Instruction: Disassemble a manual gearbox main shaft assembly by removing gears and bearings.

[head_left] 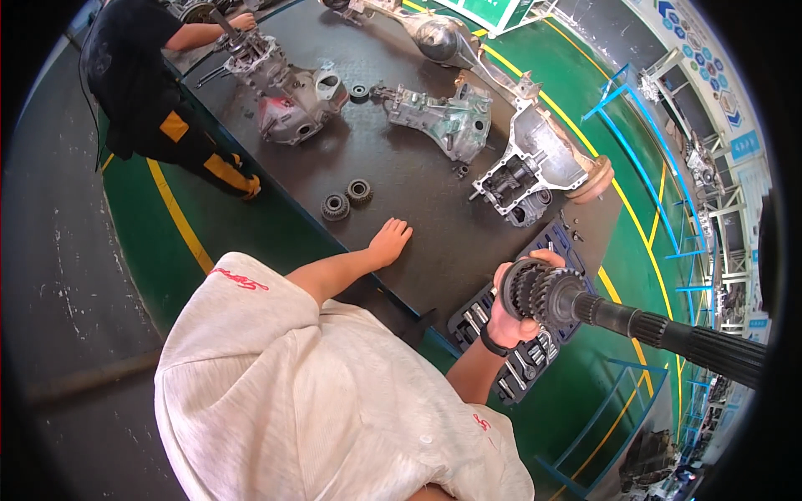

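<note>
My right hand (pixel 506 324), with a dark band at its wrist, grips a gear shaft (pixel 558 298) by its gear cluster. The shaft's long splined end points right, raised above the table's corner. My left hand (pixel 391 242) lies palm down on the dark tabletop (pixel 426 250), fingers stretched out and nothing in them. Nearest to it are two loose gears, one (pixel 335 206) beside the other (pixel 359 192). Under my right hand and the shaft is an open socket set case (pixel 525 367), partly hidden by them.
An opened metal gearbox housing (pixel 547 150) sits at the table's right side. Beyond stand a second gearbox (pixel 455 125), a bell-shaped transmission casing (pixel 305 108) and an axle (pixel 447 40). Another person (pixel 125 58) works at far left. Blue metal frames (pixel 652 159) stand right.
</note>
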The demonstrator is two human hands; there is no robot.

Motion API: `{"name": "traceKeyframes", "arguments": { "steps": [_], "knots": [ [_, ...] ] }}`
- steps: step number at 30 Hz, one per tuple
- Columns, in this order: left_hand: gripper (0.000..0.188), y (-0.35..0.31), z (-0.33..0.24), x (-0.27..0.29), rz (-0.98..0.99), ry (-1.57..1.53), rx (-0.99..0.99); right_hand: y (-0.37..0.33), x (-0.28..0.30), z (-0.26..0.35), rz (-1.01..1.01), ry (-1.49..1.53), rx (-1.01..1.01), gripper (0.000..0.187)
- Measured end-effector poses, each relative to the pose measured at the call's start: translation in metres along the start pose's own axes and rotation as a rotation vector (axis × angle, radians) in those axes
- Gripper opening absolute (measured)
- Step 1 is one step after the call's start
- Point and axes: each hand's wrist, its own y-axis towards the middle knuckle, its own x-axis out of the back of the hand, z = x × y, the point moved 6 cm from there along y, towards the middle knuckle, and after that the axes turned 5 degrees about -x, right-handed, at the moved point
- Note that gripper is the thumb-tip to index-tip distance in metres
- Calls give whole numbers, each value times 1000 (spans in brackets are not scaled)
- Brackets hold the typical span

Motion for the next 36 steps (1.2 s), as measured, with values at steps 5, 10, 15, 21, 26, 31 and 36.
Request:
{"name": "traceKeyframes", "arguments": {
  "steps": [5, 10, 15, 21, 26, 31, 36],
  "knots": [
    [49, -14, 17, 59, -306, -320, 184, -2, 3, -6, 24, 24, -26, 98],
    [57, -65, 117, 122, -603, -108, 734, -4, -1, -5, 16, 8, -31, 99],
    [70, -91, 204, 67, 21, -403, 1213, 0, -4, -4, 32, 32, -18, 99],
    [51, -98, 240, 33, 103, -653, 1205, 1, -9, 0, 17, 18, 7, 99],
    [45, -86, 229, 42, 187, -626, 1177, -3, -3, 1, 11, -2, 20, 99],
    [51, -77, 227, 48, 285, -516, 1194, -1, -11, 5, 8, 1, -19, 99],
    [51, -68, 219, 52, 478, -473, 1167, -1, -8, 5, -4, -12, -1, 99]
  ]
}}
